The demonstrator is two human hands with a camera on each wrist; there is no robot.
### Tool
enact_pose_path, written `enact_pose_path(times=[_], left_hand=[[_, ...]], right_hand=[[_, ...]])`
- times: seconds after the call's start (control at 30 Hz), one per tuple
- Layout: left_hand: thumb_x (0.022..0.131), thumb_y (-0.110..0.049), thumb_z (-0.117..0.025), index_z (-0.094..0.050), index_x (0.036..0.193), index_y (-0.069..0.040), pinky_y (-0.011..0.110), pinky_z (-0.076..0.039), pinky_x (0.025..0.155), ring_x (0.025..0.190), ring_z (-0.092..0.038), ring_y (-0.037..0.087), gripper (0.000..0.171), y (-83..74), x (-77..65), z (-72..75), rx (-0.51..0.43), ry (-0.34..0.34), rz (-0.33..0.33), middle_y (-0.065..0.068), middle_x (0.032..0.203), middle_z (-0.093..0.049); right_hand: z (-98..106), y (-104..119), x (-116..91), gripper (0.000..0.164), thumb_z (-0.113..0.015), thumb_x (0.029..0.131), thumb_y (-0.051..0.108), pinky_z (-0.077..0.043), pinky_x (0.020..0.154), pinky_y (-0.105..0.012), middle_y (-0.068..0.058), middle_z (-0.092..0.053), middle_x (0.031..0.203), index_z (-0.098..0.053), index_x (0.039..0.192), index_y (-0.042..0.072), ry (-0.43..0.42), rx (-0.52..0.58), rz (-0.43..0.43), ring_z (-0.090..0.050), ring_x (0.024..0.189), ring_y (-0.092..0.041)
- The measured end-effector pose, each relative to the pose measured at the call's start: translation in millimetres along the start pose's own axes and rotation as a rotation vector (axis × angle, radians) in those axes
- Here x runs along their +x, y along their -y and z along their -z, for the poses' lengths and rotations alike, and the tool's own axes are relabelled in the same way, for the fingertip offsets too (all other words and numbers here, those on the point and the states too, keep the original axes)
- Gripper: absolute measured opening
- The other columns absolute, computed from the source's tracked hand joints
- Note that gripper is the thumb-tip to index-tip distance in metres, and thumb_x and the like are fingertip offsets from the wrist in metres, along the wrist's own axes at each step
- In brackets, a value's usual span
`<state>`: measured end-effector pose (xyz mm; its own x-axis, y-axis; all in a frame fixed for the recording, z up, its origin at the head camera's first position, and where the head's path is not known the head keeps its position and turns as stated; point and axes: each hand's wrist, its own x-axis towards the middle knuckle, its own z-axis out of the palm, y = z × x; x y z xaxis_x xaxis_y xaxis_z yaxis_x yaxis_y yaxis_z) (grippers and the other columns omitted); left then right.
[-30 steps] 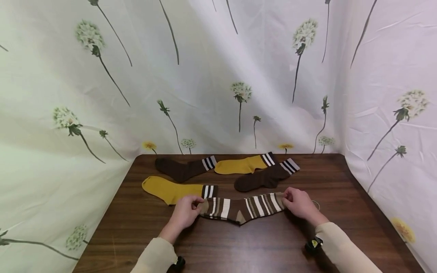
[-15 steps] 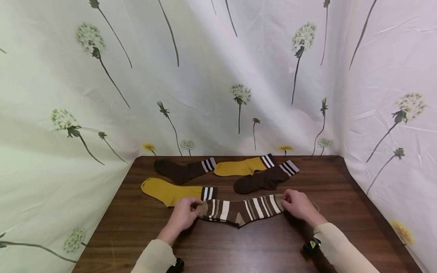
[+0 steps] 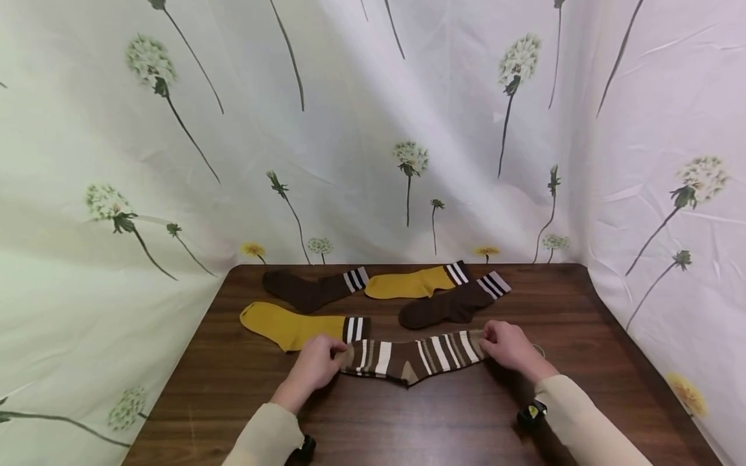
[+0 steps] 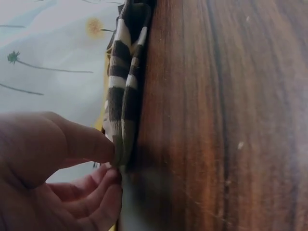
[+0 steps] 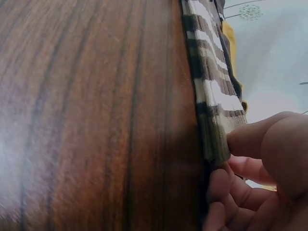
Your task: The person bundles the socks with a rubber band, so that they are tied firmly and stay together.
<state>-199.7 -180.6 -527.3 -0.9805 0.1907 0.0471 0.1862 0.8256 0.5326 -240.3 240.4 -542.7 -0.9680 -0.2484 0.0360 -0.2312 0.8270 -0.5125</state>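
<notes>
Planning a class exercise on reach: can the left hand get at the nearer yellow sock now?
Probably yes: the nearer yellow sock lies right by the left hand, nothing covering its toe. But that hand pinches the striped sock, so would likely have to release it first.

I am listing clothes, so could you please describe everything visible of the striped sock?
The striped sock looks knitted: brown with white and tan bands, tan at toe, heel and cuff. It lies sideways across the table, slightly bent, heel toward the person. The left hand pinches the toe end, the right hand the cuff. The left wrist view shows two layers; one sock or two is unclear.
</notes>
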Motion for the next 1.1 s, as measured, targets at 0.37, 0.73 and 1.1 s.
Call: enact_pose_path(times=[0.37, 0.73, 1.1], left_hand=[[0.088, -0.004, -0.073, -0.08, 0.105, -0.006, 0.039, -0.053, 0.077, 0.083, -0.058, 0.017, 0.018, -29.1, 12.1, 9.5, 0.089, -0.05, -0.158, 0.006, 0.096, -0.068], [0.096, -0.009, -0.071, -0.074, 0.118, -0.005, 0.04, -0.056, 0.079, 0.087, -0.066, 0.018, 0.022, -49.3, 38.0, 0.3, -0.089, 0.088, -0.112, 0.002, 0.1, -0.072], [0.096, -0.011, -0.074, -0.072, 0.121, -0.004, 0.047, -0.057, 0.084, 0.099, -0.067, 0.029, 0.026, -70.7, 75.0, -20.4, -0.139, 0.163, -0.023, 0.012, 0.108, -0.072]], right_hand=[[22, -4, 9, 0.009, -0.068, 0.099, 0.012, -0.05, 0.066, -0.038, 0.001, -0.065, 0.078, -0.07, 0.095, 0.005, 0.047, -0.033, 0.067, -0.056, 0.069, -0.014], [32, -23, 31, 0.006, -0.07, 0.095, 0.01, -0.051, 0.07, -0.042, -0.002, -0.067, 0.08, -0.069, 0.092, 0.006, -0.117, -0.02, 0.062, -0.059, 0.072, -0.018], [42, -47, 56, 0.016, -0.068, 0.095, 0.007, -0.051, 0.083, -0.056, -0.022, -0.07, 0.097, -0.066, 0.104, -0.006, -0.185, -0.004, 0.009, -0.065, 0.093, -0.04]])
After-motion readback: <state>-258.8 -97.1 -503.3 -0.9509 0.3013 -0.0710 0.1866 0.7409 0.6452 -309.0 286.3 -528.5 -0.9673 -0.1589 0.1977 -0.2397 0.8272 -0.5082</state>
